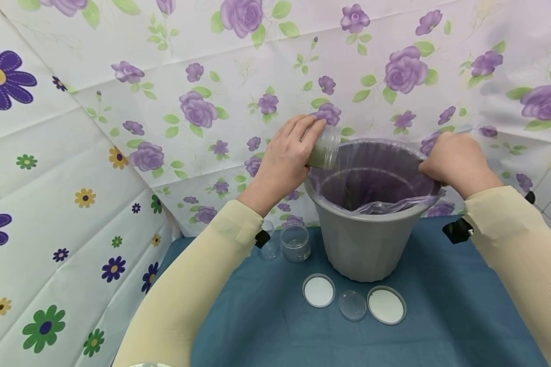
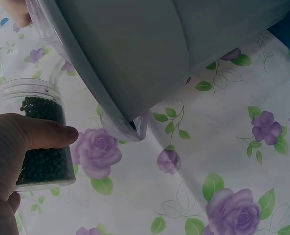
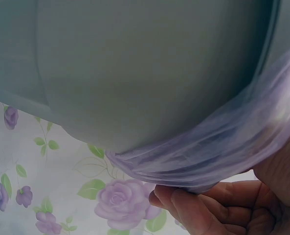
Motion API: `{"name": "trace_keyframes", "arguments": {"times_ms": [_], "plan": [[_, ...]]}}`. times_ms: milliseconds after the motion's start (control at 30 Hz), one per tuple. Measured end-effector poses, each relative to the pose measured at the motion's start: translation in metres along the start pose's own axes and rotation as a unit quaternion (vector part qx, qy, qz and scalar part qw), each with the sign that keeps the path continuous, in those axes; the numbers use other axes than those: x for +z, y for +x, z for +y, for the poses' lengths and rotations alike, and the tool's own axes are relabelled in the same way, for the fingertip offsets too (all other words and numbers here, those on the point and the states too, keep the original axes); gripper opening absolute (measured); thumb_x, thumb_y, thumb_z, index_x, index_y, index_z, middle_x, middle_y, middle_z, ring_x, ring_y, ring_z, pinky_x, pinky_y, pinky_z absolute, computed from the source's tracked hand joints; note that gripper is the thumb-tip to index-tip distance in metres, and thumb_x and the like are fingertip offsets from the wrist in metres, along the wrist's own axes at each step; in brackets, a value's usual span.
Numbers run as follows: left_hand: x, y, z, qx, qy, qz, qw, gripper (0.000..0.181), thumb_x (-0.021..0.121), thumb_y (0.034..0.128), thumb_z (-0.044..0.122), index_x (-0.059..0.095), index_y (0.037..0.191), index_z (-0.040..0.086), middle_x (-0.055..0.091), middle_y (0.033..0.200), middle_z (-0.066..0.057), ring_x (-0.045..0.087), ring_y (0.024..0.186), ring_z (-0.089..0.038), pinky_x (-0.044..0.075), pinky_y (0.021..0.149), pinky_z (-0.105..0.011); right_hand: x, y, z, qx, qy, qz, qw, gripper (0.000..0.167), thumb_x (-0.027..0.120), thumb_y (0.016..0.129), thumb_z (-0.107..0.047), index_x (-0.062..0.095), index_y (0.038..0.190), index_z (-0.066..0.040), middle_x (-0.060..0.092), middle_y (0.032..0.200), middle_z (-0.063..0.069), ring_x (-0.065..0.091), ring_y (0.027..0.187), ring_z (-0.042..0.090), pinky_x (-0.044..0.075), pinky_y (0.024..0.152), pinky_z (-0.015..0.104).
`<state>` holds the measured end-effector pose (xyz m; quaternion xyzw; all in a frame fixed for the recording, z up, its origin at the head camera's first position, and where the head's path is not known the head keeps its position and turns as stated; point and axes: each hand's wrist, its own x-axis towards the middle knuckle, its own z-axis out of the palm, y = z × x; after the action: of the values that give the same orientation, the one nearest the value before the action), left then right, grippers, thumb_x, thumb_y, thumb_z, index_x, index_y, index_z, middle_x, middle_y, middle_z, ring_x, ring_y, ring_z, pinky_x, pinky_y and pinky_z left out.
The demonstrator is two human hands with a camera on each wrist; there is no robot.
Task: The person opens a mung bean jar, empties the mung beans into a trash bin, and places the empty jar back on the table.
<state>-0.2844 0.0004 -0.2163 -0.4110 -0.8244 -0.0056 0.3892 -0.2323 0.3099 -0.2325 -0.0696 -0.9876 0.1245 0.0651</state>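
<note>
My left hand (image 1: 286, 155) grips a clear plastic jar (image 1: 327, 148) holding small round dark-green beans (image 2: 44, 110), which look like mung beans. The jar is tilted, its mouth turned toward the grey trash can (image 1: 369, 247) at the can's left rim. Lining the can is a thin purple trash bag (image 1: 387, 205), folded over the rim. On the opposite side, my right hand (image 1: 456, 160) holds the bag at the rim; curled fingers (image 3: 193, 213) show under the bag's edge in the right wrist view. The right thumb is hidden there.
Two clear open containers stand left of the can, one a jar (image 1: 296, 244). Before it lie two lids with white inner discs, a left lid (image 1: 319, 291) and a right lid (image 1: 386, 305), with a clear lid (image 1: 352, 306) between. Floral cloth (image 1: 193, 168) hangs behind the blue tabletop (image 1: 275, 331).
</note>
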Motion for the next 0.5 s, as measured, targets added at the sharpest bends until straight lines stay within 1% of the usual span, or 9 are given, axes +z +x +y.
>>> {"name": "trace_keyframes", "arguments": {"times_ms": [300,500], "plan": [[-0.0006,0.001,0.0012,-0.001,0.002,-0.003,1.0,0.065,0.062,0.0762,0.0,0.044,0.138,0.008,0.048,0.138,-0.011,0.039,0.132,-0.026,0.029,0.115,-0.031,-0.001,-0.0006,-0.0007,-0.001,0.0,0.001,1.0,0.025,0.06,0.074,-0.023,0.057,0.059,-0.003,0.054,0.052,0.01,0.051,0.051,0.027,0.04,0.044,0.034],[0.0004,0.0009,0.0017,0.001,0.007,-0.001,1.0,0.062,0.058,0.0783,-0.002,0.045,0.138,0.008,0.048,0.138,-0.011,0.039,0.132,-0.026,0.03,0.114,-0.031,-0.0011,0.0,-0.0005,-0.003,-0.003,-0.001,1.0,0.025,0.06,0.074,-0.022,0.057,0.06,-0.002,0.054,0.052,0.01,0.052,0.051,0.027,0.04,0.044,0.034]]}}
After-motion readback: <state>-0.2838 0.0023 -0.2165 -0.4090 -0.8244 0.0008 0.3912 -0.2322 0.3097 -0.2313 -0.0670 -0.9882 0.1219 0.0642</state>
